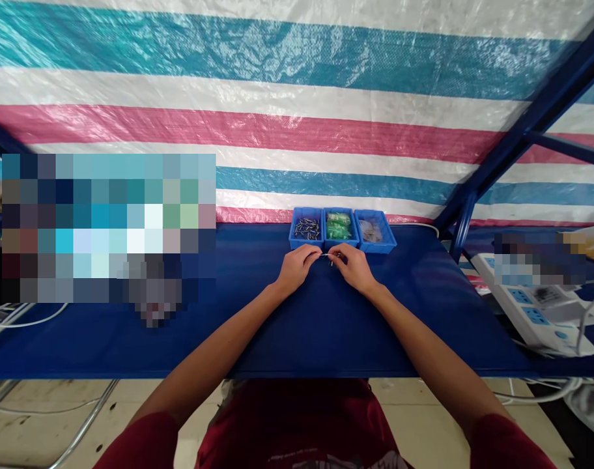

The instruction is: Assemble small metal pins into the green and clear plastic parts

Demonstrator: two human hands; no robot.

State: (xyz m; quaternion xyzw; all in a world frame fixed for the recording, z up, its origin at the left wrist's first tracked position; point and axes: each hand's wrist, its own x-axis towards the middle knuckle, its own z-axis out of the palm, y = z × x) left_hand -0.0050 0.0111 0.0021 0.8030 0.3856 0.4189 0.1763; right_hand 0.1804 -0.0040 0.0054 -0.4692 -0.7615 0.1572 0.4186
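Note:
My left hand (298, 268) and my right hand (353, 268) meet just in front of the blue bins, fingertips pinching a thin metal part (325, 255) between them. The part is too small to identify. Behind my hands stand a blue plastic bin of dark metal pins (307, 228), a blue bin of green packets (339, 226), and a blue bin of clear bags (372, 232). My hands rest close to the front of the first two bins, on a dark blue tabletop (321, 326).
A striped plastic tarp (277, 124) hangs behind the table on a blue metal frame (526, 130). A white power strip (536, 312) with cables lies low on the right. A pixelated patch (106, 228) hides the table's left part. White cables trail near both sides.

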